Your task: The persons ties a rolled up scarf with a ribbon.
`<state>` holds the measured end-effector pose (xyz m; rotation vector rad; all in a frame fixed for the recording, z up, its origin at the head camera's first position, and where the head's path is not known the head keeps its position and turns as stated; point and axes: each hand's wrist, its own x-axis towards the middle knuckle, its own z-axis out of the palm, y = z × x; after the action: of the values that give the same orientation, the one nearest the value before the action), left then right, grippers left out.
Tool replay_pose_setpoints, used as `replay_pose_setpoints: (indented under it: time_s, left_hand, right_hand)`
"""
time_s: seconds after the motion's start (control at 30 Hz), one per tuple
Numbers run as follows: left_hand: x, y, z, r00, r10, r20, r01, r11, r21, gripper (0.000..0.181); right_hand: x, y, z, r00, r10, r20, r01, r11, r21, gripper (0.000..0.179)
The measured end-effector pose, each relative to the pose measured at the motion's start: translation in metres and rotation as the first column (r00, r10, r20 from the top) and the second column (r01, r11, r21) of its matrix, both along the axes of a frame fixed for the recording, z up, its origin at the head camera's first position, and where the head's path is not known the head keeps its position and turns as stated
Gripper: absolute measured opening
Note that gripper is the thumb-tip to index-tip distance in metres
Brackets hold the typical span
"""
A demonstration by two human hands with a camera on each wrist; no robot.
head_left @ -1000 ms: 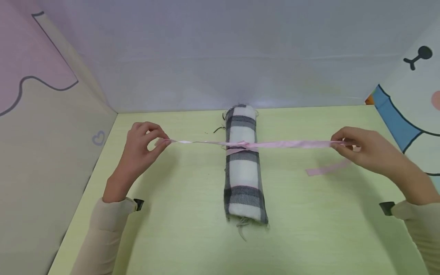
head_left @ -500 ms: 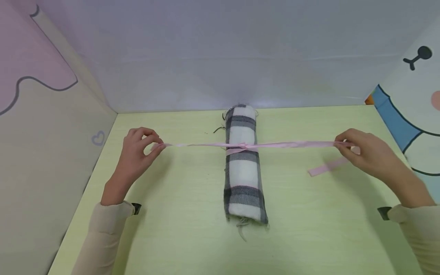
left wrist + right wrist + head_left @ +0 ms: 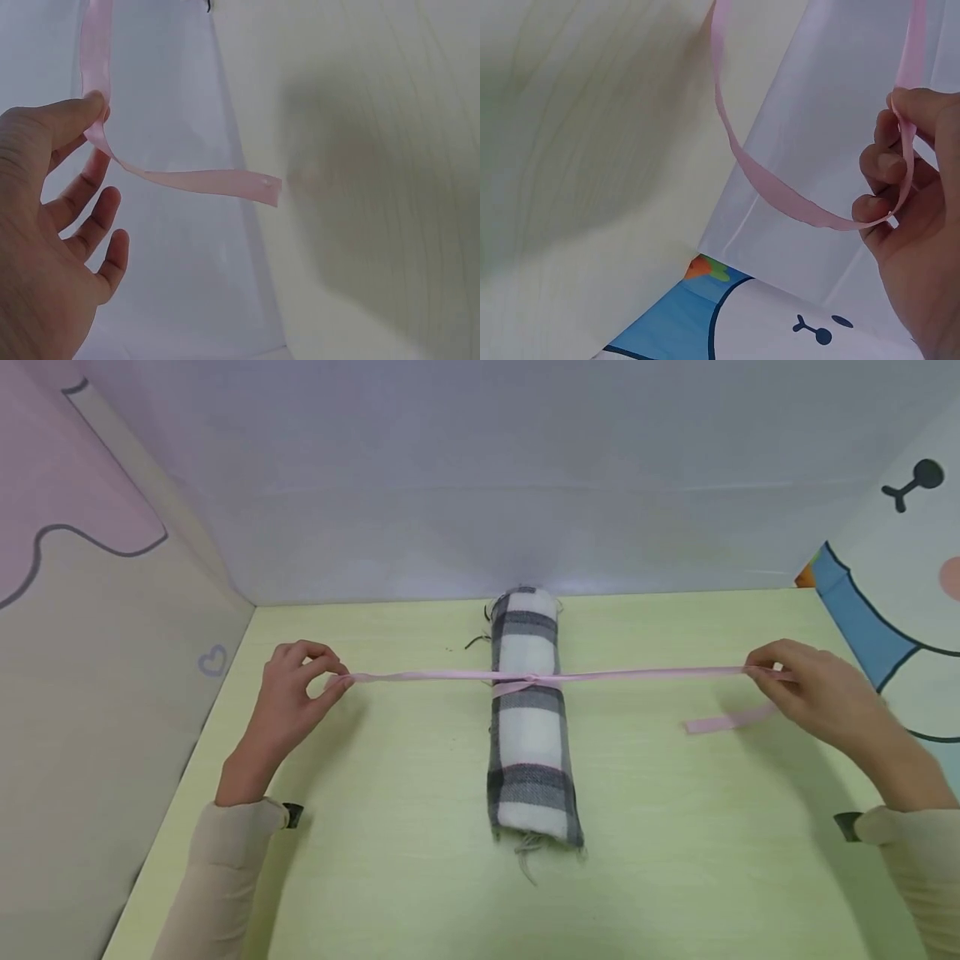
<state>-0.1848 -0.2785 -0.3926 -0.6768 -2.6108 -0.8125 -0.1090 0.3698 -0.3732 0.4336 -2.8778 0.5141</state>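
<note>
A rolled plaid cloth (image 3: pixel 531 735), grey and white with frayed ends, lies lengthwise in the middle of the table. Round its middle runs a pink ribbon (image 3: pixel 645 674), crossed or knotted on top. My left hand (image 3: pixel 288 710) pinches one end of the ribbon between thumb and index finger, out to the left. In the left wrist view a short ribbon tail (image 3: pixel 217 182) hangs past those fingers. On the other side my right hand (image 3: pixel 825 697) pinches the ribbon too, and a longer tail (image 3: pixel 780 199) loops down from it. Between both hands the ribbon is stretched straight.
The pale yellow-green table (image 3: pixel 420 877) meets a plain whitish back wall (image 3: pixel 480 485). A side panel (image 3: pixel 90 693) stands at the left, and a printed cartoon panel (image 3: pixel 900 610) at the right. A few dark threads (image 3: pixel 477 641) lie beside the roll.
Both hands have moved farther apart, the left one outward and slightly down, the right one outward. The ribbon is pulled straighter and its knot looks smaller. The roll stays in place.
</note>
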Motion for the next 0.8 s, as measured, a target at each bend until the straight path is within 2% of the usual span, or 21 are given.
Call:
replay_pose_setpoints:
  time_s: [0.2,0.57,0.8]
  left_hand:
    - [-0.001,-0.002,0.003,1.0,0.006,0.001,-0.006,1.0,-0.002,0.01]
    - [0.0,-0.008,0.007,0.999,0.009,-0.041,-0.009,1.0,0.007,0.01]
    - [0.002,-0.01,0.003,0.999,0.022,-0.038,-0.021,1.0,0.02,0.011]
  right_hand:
    - [-0.001,0.003,0.008,1.0,-0.018,0.013,0.018,1.0,0.016,0.012]
    - [-0.004,0.004,0.015,0.992,0.036,-0.118,-0.03,0.998,0.049,0.013]
    - [0.001,0.006,0.009,0.996,0.01,-0.086,-0.005,0.998,0.056,0.012]
